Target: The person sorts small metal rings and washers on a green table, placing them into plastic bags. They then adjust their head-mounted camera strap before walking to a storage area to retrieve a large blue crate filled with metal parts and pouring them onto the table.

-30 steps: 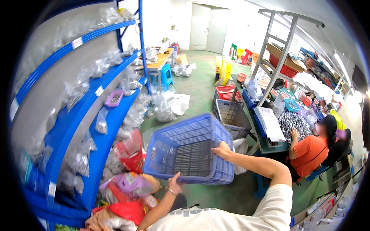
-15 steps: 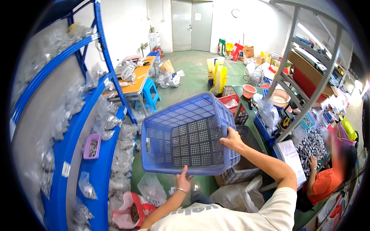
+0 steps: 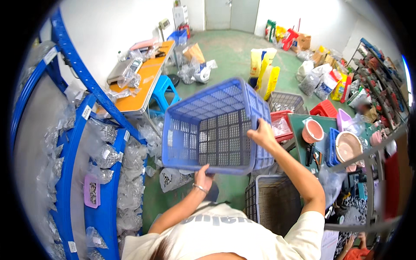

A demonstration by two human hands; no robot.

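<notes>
I hold an empty blue plastic crate (image 3: 216, 125) with perforated walls up in front of me, tilted so its open side faces away and up. My left hand (image 3: 203, 177) grips its near bottom edge from below; a thin bracelet circles that wrist. My right hand (image 3: 261, 135) clasps the crate's right rim, arm stretched upward. Both hands are closed on the crate.
Blue shelving (image 3: 82, 143) packed with clear bags of small parts runs along my left. An orange table (image 3: 145, 82) and blue stool (image 3: 162, 89) stand ahead. A grey mesh basket (image 3: 277, 201) sits below right, a green bench (image 3: 303, 125) with pink bowls beside it.
My view has swung further away from the shelving toward the open floor. The crate has risen and tipped more, both hands keeping the same hold.
</notes>
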